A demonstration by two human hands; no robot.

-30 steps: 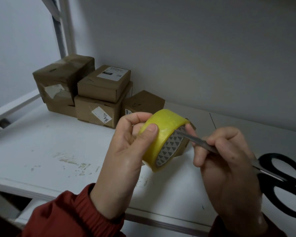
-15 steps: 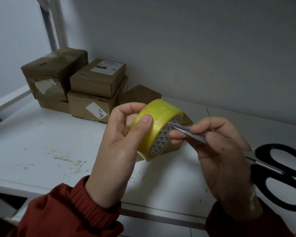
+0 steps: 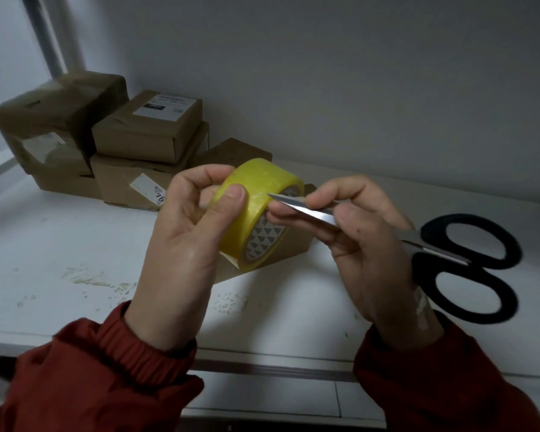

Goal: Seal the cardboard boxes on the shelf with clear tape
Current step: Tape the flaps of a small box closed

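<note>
My left hand (image 3: 187, 244) grips a yellowish roll of clear tape (image 3: 262, 194) above the white shelf (image 3: 60, 244), thumb on the outer face. My right hand (image 3: 365, 244) holds black-handled scissors (image 3: 468, 260) by the closed blades, and the blade tip touches the roll's outer surface. Several cardboard boxes (image 3: 147, 132) are stacked at the back left against the wall. A smaller box (image 3: 293, 251) lies on the shelf right behind the roll, mostly hidden by it.
The shelf surface shows scuffed, stained patches (image 3: 100, 279) near its front edge. A white upright post (image 3: 53, 35) rises at the back left. A grey wall (image 3: 356, 88) closes the back of the shelf.
The scissor tip has slid left along the roll's outer face toward my left thumb. Both hands stay close together, and the view has shifted slightly.
</note>
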